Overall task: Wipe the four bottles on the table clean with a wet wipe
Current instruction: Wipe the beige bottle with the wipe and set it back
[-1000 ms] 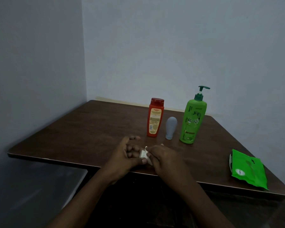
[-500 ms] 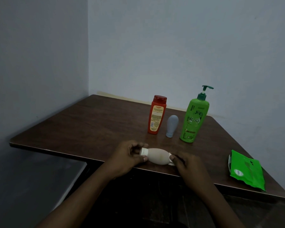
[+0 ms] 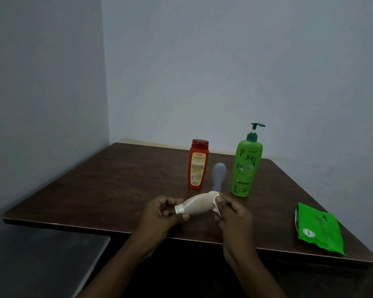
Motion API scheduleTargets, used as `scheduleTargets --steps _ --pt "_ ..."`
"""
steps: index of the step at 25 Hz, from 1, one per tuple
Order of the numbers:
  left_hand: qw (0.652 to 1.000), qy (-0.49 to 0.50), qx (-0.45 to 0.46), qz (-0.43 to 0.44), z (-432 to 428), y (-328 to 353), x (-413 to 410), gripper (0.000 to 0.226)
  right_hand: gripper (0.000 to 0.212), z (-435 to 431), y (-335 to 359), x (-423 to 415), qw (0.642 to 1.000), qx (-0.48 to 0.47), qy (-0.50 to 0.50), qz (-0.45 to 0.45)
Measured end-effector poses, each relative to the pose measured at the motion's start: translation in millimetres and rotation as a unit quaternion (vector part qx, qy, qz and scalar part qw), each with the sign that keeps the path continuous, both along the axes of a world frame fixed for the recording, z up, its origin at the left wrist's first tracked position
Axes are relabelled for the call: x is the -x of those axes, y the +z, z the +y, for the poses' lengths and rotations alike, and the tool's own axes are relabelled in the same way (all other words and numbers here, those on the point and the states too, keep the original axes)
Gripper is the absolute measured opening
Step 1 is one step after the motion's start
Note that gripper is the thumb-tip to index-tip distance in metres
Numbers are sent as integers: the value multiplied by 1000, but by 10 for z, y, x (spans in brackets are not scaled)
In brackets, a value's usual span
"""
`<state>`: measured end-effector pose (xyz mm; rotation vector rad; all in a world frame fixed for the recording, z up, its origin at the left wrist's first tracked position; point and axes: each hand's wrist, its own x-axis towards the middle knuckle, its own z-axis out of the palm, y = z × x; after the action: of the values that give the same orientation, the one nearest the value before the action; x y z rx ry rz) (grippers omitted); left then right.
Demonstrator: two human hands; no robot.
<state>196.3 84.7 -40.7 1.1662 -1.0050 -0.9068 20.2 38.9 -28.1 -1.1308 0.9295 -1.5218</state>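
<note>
Wiping under way above the near edge of the dark counter (image 3: pixel 116 190). Standing upright toward the far edge: green pump bottle (image 3: pixel 246 168). Lying flat by the near right corner: green wipe pack (image 3: pixel 319 229). Upright left of the pump bottle: red bottle (image 3: pixel 198 166). Held tilted over the near edge: cream bottle (image 3: pixel 197 205), cap end gripped by curled left hand (image 3: pixel 159 214), base pinched by right hand (image 3: pixel 233 214). Upright between red and green: small grey bottle (image 3: pixel 219 175). Pressed round the cream base: wet wipe (image 3: pixel 216 203). Probably one bottle in progress, three waiting; cannot tell whether any already clean.
</note>
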Motion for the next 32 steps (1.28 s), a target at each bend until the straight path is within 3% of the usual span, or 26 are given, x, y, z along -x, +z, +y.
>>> scheduleTargets --steps 5,9,13,16,18,20,22,26,29,31,32 --pt "998 18 35 57 21 70 193 34 17 66 68 -104 985 -56 4 -166" --pt "995 35 47 77 46 4 362 33 21 142 72 -154 983 -28 2 -180" --pt "991 41 63 113 15 16 437 30 13 233 2 -192 996 56 -10 -65" --pt "986 -2 66 150 32 68 449 47 30 279 -17 -121 980 167 -16 104" --pt "977 -31 46 206 67 128 460 37 32 248 47 45 913 285 -25 291" --pt "953 -72 5 296 72 178 424 36 37 196 171 208 844 368 -3 391" --pt "919 -126 -47 370 82 225 366 44 38 180 346 262 836 386 -24 389" --pt "888 -219 -98 393 140 309 364 48 36 91 575 141 827 382 -167 377" --pt "884 -241 -94 389 179 345 448 40 37 61 460 9 782 413 -147 444" --pt "883 -246 -80 392 192 355 453 45 38 117 304 -2 740 464 -108 475" --pt "882 -243 -73 397 180 349 434 49 37 160 287 18 736 473 -67 479"
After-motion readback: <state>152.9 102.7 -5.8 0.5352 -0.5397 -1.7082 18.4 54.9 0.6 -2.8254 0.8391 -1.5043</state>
